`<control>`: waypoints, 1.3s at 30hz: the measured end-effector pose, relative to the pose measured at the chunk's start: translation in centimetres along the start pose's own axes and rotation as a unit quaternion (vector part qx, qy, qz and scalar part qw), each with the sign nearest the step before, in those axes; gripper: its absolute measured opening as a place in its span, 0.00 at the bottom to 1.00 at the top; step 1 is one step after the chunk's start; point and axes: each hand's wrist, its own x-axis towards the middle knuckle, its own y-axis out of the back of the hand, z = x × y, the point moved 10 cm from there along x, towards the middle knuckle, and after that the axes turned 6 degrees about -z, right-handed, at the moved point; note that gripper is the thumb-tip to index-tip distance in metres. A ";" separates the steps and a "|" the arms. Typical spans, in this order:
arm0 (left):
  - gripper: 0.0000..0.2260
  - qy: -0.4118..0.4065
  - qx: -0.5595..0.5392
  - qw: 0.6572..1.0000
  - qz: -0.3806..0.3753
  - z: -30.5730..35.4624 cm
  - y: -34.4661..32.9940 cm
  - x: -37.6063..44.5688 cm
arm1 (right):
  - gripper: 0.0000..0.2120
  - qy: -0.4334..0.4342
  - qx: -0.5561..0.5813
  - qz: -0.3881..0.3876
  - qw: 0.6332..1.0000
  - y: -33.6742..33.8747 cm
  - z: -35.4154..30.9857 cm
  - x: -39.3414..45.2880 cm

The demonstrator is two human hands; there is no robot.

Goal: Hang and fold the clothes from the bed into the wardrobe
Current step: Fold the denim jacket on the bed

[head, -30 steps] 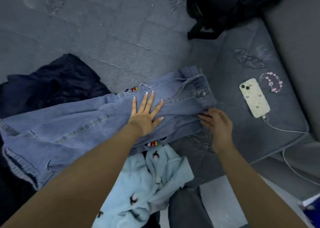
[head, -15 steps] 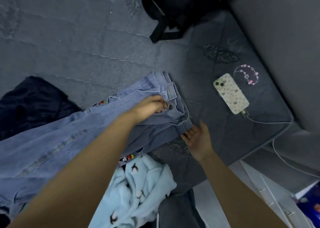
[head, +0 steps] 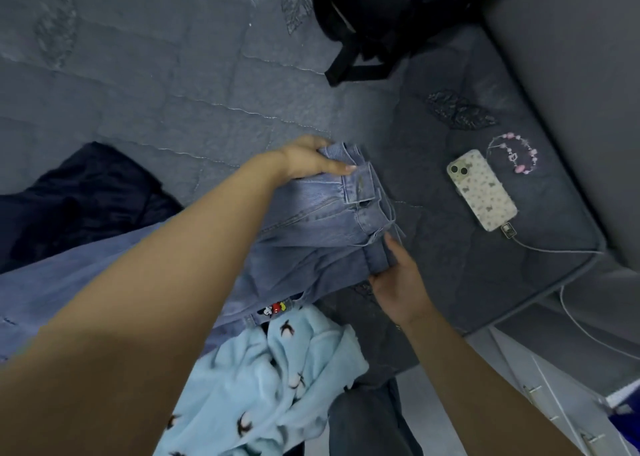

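Observation:
Light blue jeans lie across the grey bed, legs running off to the left, waistband at the right. My left hand grips the far corner of the waistband. My right hand holds the near corner of the waistband, fingers curled under the denim. A pale blue fleece garment with a penguin print lies at the bed's near edge, just below the jeans. A dark navy garment is bunched at the left, partly under the jeans' legs. The wardrobe is out of view.
A phone in a patterned case on a white charging cable lies to the right of the jeans, a pink bead bracelet beside it. A black backpack sits at the bed's far end. Dark grey trousers hang near the bed's near edge.
My left hand left the flat of the jeans and took hold of the far end of the waistband. My right hand closed on the near end. The waistband lifted and bunched.

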 end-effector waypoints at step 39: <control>0.11 -0.049 -0.323 0.910 0.256 -37.1 14.2 -34.6 | 0.31 0.371 -0.784 -0.189 0.460 -32.8 30.3 -12.9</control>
